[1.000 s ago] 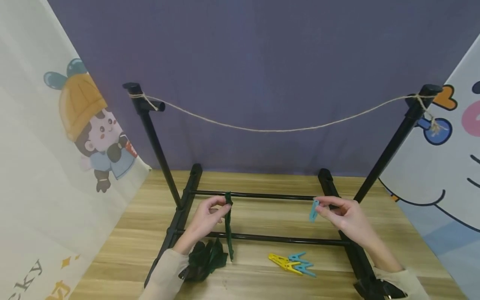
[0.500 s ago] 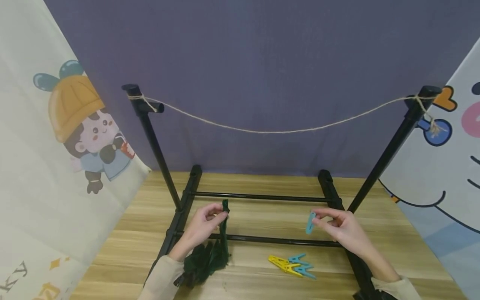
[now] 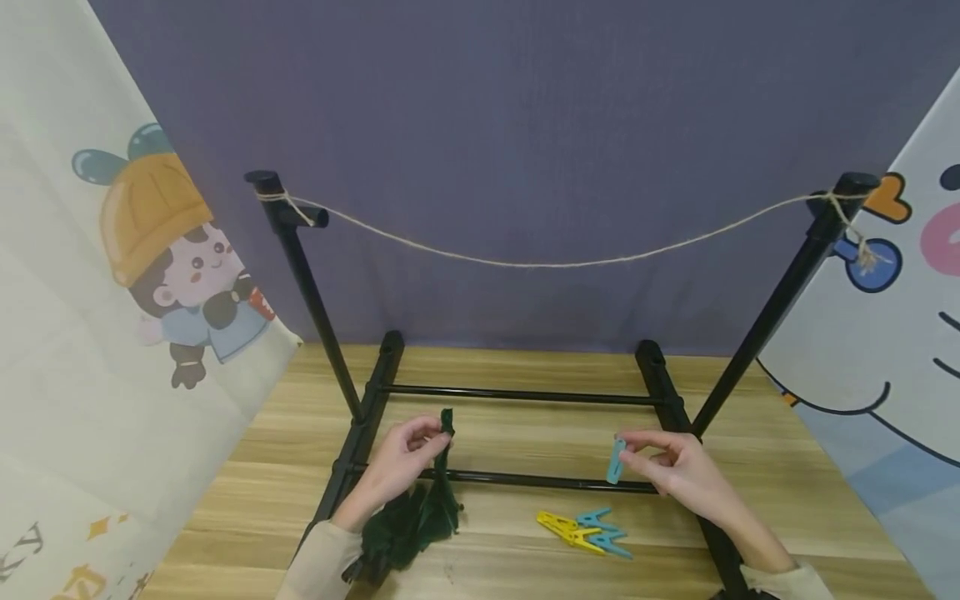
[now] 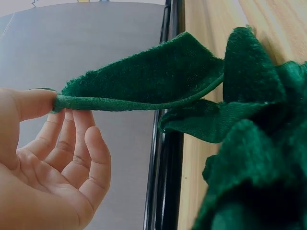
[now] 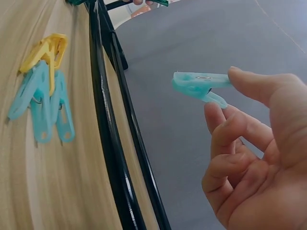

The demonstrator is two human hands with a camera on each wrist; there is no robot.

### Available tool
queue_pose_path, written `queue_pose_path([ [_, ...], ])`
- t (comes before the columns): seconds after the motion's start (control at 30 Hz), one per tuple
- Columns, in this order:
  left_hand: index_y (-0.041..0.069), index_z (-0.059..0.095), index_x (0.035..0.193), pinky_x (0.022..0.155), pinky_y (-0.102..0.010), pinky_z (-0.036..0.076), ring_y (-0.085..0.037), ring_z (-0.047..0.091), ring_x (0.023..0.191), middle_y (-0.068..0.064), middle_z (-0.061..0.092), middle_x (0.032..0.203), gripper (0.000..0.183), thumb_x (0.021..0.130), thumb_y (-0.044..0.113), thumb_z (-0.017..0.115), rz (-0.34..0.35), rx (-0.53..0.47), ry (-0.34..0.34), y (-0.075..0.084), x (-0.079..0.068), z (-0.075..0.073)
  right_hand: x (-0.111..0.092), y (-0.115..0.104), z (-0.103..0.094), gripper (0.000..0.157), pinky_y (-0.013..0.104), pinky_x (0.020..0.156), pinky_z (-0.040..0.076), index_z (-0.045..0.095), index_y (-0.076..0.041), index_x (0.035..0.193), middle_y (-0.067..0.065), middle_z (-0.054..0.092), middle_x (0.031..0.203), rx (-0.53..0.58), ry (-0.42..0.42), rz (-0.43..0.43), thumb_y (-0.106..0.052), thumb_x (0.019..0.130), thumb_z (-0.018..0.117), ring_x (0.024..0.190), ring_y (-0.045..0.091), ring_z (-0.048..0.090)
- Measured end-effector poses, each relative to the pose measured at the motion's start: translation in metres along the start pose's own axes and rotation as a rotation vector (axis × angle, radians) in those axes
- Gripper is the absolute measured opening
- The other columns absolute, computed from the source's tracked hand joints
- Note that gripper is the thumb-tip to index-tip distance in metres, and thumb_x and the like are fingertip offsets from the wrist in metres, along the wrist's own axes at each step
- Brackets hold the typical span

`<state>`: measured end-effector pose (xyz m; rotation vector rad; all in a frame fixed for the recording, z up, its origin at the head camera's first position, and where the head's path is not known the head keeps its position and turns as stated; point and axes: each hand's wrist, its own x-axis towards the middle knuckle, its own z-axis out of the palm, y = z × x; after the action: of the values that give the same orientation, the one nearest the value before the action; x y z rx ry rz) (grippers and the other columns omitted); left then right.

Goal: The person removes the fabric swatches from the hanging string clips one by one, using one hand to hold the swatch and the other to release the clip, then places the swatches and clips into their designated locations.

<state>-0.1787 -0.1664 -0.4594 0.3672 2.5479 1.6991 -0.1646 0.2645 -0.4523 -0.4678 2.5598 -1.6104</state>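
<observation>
Between thumb and fingers, my left hand (image 3: 403, 460) pinches one end of a dark green velvety cloth (image 4: 151, 74). From there the fabric slopes down to a crumpled heap on the table in front of the black frame. My right hand (image 3: 678, 468) holds a light blue clothespin (image 5: 201, 82) by its handle ends, thumb on one and a finger on the other. The head view shows this pin hanging downward over the frame's front bar. Below it on the table lie a yellow clothespin (image 3: 568, 528) and a couple of light blue clothespins (image 5: 32, 96).
A black frame (image 3: 378, 392) with two uprights stands on the wooden table (image 3: 525, 358). A thin twine (image 3: 525, 265) sags between the upright tops, above and beyond both hands. Two low crossbars (image 3: 517, 393) join the frame's feet. Printed cloth walls (image 3: 75, 333) flank the table.
Both hands have come down and closer to me, the right also shifting left with its clothespin. The lifted end of the green cloth has sunk, and its hanging part bunches more.
</observation>
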Motion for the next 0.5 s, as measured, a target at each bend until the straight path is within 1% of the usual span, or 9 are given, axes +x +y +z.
queue_pose_path([
  [0.13, 0.001, 0.071, 0.121, 0.073, -0.024, 0.054, -0.01, 0.067, 0.086, -0.014, 0.075, 0.11, 0.024, 0.107, 0.02, 0.066, 0.001, -0.001, -0.008, -0.002, -0.001, -0.001, -0.001, 0.005, 0.001, 0.035, 0.029, 0.04, 0.037, 0.071, -0.004, 0.135, 0.017, 0.076, 0.119, 0.009, -0.014, 0.017, -0.021, 0.104, 0.071, 0.044, 0.003, 0.037],
  [0.2, 0.001, 0.071, 0.122, 0.074, -0.024, 0.054, -0.01, 0.067, 0.086, -0.014, 0.074, 0.11, 0.025, 0.107, 0.02, 0.065, 0.0, 0.0, -0.013, -0.004, -0.002, -0.001, -0.002, 0.006, 0.002, 0.036, 0.029, 0.04, 0.036, 0.07, -0.003, 0.136, 0.019, 0.075, 0.119, 0.023, -0.025, 0.029, -0.02, 0.104, 0.071, 0.044, 0.003, 0.036],
  [0.27, 0.001, 0.071, 0.122, 0.074, -0.024, 0.053, -0.01, 0.067, 0.087, -0.013, 0.074, 0.11, 0.025, 0.107, 0.02, 0.065, -0.003, 0.004, -0.018, -0.005, -0.003, -0.001, -0.003, 0.008, 0.002, 0.039, 0.029, 0.04, 0.035, 0.068, 0.0, 0.137, 0.017, 0.076, 0.116, 0.035, -0.039, 0.043, -0.02, 0.104, 0.071, 0.045, 0.003, 0.036],
  [0.3, 0.001, 0.07, 0.122, 0.074, -0.024, 0.053, -0.01, 0.066, 0.088, -0.013, 0.074, 0.11, 0.026, 0.108, 0.021, 0.065, -0.004, 0.006, -0.021, -0.006, -0.003, -0.002, -0.003, 0.008, 0.002, 0.041, 0.028, 0.041, 0.035, 0.067, 0.002, 0.138, 0.015, 0.076, 0.112, 0.04, -0.048, 0.053, -0.02, 0.104, 0.071, 0.045, 0.003, 0.036],
  [0.4, 0.001, 0.07, 0.123, 0.073, -0.025, 0.053, -0.01, 0.066, 0.088, -0.013, 0.074, 0.11, 0.027, 0.108, 0.022, 0.064, -0.009, 0.012, -0.032, -0.008, -0.005, -0.002, -0.005, 0.01, 0.003, 0.046, 0.027, 0.041, 0.034, 0.064, 0.005, 0.141, 0.008, 0.074, 0.092, 0.038, -0.081, 0.079, -0.023, 0.104, 0.071, 0.046, 0.003, 0.037],
  [0.43, 0.001, 0.07, 0.124, 0.072, -0.025, 0.053, -0.01, 0.066, 0.087, -0.013, 0.074, 0.11, 0.028, 0.108, 0.022, 0.063, -0.009, 0.018, -0.035, -0.009, -0.006, -0.002, -0.005, 0.011, 0.003, 0.047, 0.026, 0.041, 0.033, 0.064, 0.006, 0.141, 0.006, 0.074, 0.088, 0.031, -0.09, 0.08, -0.024, 0.104, 0.071, 0.045, 0.003, 0.037],
  [0.5, 0.0, 0.069, 0.126, 0.073, -0.027, 0.056, -0.011, 0.066, 0.09, -0.013, 0.074, 0.111, 0.029, 0.109, 0.022, 0.062, -0.01, 0.029, -0.046, -0.01, -0.008, -0.002, -0.005, 0.013, 0.004, 0.048, 0.025, 0.04, 0.032, 0.064, 0.006, 0.14, 0.007, 0.072, 0.081, 0.018, -0.106, 0.079, -0.024, 0.104, 0.071, 0.045, 0.002, 0.038],
])
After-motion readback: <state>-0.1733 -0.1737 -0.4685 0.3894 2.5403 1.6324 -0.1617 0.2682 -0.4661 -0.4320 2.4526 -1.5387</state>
